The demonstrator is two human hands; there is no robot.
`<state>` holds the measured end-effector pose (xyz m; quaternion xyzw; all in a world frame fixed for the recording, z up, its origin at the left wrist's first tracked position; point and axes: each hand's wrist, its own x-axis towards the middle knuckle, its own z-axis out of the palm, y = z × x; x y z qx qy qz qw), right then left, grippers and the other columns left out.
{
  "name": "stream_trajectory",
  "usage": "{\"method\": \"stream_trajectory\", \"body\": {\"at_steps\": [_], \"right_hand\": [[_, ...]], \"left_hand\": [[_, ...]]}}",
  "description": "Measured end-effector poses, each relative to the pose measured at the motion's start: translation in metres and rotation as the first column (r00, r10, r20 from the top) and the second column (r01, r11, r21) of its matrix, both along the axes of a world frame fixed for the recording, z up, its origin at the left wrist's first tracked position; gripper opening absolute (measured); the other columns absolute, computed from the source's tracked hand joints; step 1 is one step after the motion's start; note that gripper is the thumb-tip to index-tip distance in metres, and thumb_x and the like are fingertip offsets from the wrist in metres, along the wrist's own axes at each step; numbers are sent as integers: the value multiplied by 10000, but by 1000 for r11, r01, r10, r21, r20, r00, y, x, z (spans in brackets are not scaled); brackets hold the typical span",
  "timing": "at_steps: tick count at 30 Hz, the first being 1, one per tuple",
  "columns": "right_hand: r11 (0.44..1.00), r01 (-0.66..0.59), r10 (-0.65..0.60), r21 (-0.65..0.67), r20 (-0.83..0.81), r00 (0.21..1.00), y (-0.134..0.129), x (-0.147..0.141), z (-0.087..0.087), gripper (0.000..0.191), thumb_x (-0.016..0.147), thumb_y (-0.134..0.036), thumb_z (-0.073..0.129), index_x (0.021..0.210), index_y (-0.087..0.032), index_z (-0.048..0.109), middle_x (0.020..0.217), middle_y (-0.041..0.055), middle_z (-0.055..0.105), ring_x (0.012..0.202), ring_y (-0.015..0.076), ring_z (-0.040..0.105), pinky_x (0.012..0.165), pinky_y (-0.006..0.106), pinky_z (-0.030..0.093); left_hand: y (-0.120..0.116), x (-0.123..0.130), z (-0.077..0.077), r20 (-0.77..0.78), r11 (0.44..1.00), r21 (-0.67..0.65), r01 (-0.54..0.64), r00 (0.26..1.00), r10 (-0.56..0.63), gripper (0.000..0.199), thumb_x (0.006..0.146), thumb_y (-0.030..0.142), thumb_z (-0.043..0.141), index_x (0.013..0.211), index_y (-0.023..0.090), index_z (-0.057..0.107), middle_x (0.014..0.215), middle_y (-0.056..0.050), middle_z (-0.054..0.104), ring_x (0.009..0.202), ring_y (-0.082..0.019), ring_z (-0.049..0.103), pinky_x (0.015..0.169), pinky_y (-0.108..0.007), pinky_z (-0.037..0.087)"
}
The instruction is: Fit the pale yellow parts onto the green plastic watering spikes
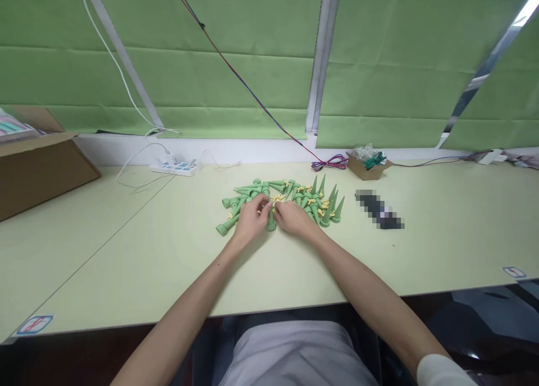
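Observation:
A green plastic spike (272, 224) with a wide round base stands between my hands at the near side of a heap. My left hand (251, 217) is closed at its left side, with thumb and fingers around its upper part. On the other side my right hand (292, 216) is pinched near the spike's top, and what its fingertips hold is too small and covered to make out. Around both hands lie several more green spikes (314, 209), some upright on their bases at the right, others on their sides. Small yellow plastic pieces (278, 197) are scattered among them.
A small cardboard box (365, 168) with clear and green plastic stands behind at right, beside coiled wire (330, 162). A blurred dark object (379, 209) lies right of the heap. At left are a power strip (177, 167) and a large cardboard box (46, 170).

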<state>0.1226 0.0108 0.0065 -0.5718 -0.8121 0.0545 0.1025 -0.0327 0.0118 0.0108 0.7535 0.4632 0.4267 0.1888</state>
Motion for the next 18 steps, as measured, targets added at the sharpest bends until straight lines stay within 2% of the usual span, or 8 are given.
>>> {"method": "stream_trajectory", "body": {"at_steps": [3,5,7,9,13,18], "right_hand": [[1000,4,-4,4,7,1000,-2,-1,2,270,1018,-241,387,1132,-138,609,1089,173,690,983,253,667,798,312,437],[1000,8,-8,10,8,1000,-2,-1,2,292,1030,-253,366,1117,-136,618,1067,173,693,969,256,670,792,314,436],[1000,5,-5,19,3,1000,-1,-1,1,322,1039,-268,343,1108,-132,626,1048,175,695,951,256,673,782,315,435],[1000,0,0,30,-2,1000,0,-1,-1,350,1044,-276,322,1100,-129,635,1035,178,699,938,258,674,771,314,433],[999,-4,5,42,-11,1000,1,0,-3,380,1048,-288,302,1085,-133,646,1025,175,706,923,259,678,748,310,429],[1000,-6,6,29,-21,1000,1,-1,-4,332,1033,-249,333,1136,-143,631,1035,166,709,935,258,677,745,302,429]], "left_hand": [[1,1,0,64,998,-58,2,998,2,158,884,329,546,830,190,598,769,-23,645,644,-149,552,625,-282,419],[2,1,-1,185,978,-203,55,983,-17,161,873,337,563,822,187,592,683,-9,597,560,-132,497,561,-273,384],[2,1,1,340,913,-376,160,940,-25,170,866,353,586,833,186,589,588,23,518,475,-106,407,492,-253,318],[0,1,3,463,843,-472,256,886,-10,183,844,361,634,857,181,601,570,36,497,439,-78,328,456,-235,246],[-2,0,7,594,795,-487,360,804,0,213,783,323,724,884,161,632,716,-11,608,441,-35,284,433,-216,183],[-2,1,9,660,760,-496,420,751,15,196,804,257,704,954,137,666,773,-38,638,434,-15,256,407,-190,161]]}}
